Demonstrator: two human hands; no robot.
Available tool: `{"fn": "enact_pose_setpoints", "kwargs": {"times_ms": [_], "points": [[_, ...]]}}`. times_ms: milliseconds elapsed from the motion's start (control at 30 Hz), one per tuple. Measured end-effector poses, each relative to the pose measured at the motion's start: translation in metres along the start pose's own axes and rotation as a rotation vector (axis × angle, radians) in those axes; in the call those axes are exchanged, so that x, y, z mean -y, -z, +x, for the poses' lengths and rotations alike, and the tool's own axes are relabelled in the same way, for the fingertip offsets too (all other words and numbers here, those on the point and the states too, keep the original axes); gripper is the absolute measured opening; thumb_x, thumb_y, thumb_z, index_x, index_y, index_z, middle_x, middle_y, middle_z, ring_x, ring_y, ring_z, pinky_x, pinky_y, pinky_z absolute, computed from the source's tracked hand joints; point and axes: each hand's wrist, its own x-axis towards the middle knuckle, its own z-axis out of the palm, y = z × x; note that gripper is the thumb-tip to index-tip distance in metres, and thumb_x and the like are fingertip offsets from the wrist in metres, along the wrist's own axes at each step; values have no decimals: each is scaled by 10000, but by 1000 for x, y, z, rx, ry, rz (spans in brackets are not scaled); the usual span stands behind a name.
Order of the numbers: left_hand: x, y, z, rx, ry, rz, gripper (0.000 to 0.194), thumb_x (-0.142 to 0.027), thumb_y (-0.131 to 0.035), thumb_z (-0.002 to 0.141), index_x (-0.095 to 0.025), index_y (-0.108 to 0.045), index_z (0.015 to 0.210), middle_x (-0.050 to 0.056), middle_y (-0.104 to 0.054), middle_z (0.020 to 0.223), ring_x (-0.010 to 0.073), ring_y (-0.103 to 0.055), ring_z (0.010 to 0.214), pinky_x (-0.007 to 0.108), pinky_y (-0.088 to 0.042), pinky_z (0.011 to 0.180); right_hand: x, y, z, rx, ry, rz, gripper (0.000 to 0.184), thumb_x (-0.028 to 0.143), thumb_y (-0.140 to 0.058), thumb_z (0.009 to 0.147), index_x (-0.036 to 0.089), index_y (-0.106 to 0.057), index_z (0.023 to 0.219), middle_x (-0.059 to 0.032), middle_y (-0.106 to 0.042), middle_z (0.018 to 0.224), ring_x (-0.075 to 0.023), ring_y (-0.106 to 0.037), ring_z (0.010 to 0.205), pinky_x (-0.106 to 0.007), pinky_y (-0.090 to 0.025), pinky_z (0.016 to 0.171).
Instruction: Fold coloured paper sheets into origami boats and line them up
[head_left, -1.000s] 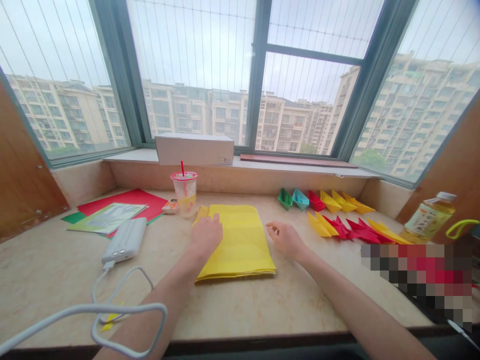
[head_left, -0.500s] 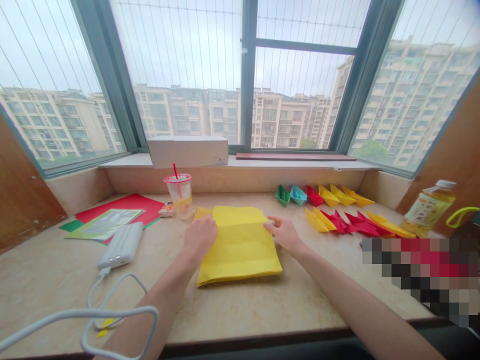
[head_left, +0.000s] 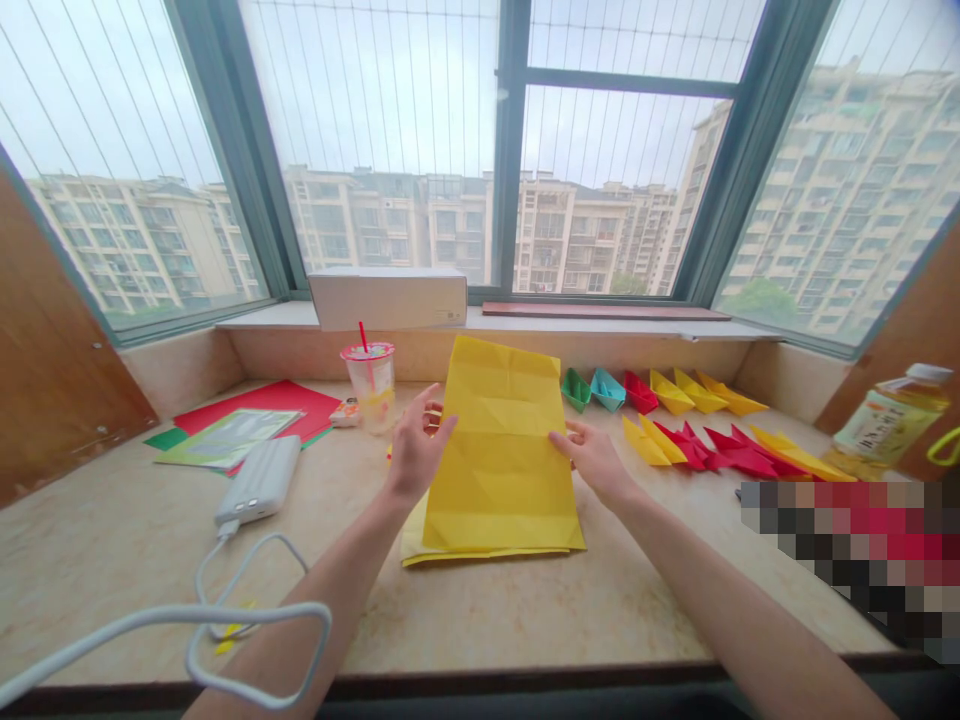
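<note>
A creased sheet of yellow paper [head_left: 501, 470] stands tilted up in the middle of the table, its top edge raised and its bottom edge low. My left hand [head_left: 418, 448] holds its left edge, the thumb at the front and the fingers curled. My right hand [head_left: 594, 462] pinches the right edge between thumb and fingers. Under the raised sheet lies more yellow paper [head_left: 415, 545], mostly hidden. To the right of my right hand, folded paper boats [head_left: 608, 392] in green, blue, red and yellow stand in a row, with more yellow and red folded pieces [head_left: 654, 443] in front.
Left of the cup [head_left: 369, 385] with a red straw lie red paper [head_left: 262, 402] and a clear packet [head_left: 225, 440]. A white power bank [head_left: 259, 478] trails a looping cable [head_left: 247, 612]. At the right stands a drink bottle [head_left: 892, 415]; a white box [head_left: 388, 300] sits on the sill.
The top part of the yellow sheet has come up off the table, held at both sides by my hands. The whole view has shifted slightly, so things appear further right.
</note>
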Motion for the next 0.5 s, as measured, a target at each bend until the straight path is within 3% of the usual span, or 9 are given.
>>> {"fn": "enact_pose_setpoints", "kwargs": {"times_ms": [133, 233, 367, 500], "points": [[-8, -1, -1, 170, 123, -359, 689, -438, -701, 780, -109, -491, 1349, 136, -697, 1100, 229, -688, 937, 363, -557, 830, -2, 4, 2, -76, 2, 109, 392, 359, -684, 799, 196, -566, 1137, -75, -778, 853, -256, -751, 753, -345, -601, 615], [-9, -2, -3, 272, 182, -438, 781, -431, -727, 757, -134, -423, 1412, 146, -707, 1130, 251, -701, 946, 387, -567, 830, -6, 8, 6, -132, 83, -22, 349, 433, -656, 809, 195, -612, 1061, -82, -776, 867, -260, -747, 757, -349, -593, 624], [-3, -1, -1, 219, 226, -371, 789, -377, -708, 762, -151, -372, 1440, 121, -719, 1072, 239, -717, 869, 380, -580, 775, -5, 16, 9, -174, 194, -192, 334, 489, -651, 797, 169, -711, 871, -88, -771, 894, -256, -722, 804, -346, -562, 712], [6, 6, 3, 105, 161, -18, 488, -314, -598, 826, -136, -557, 1278, 123, -706, 1050, 243, -699, 886, 411, -556, 832, 0, 20, 8, -172, 205, -176, 376, 513, -621, 808, 160, -715, 894, -91, -766, 911, -248, -707, 810, -332, -550, 707]]}}
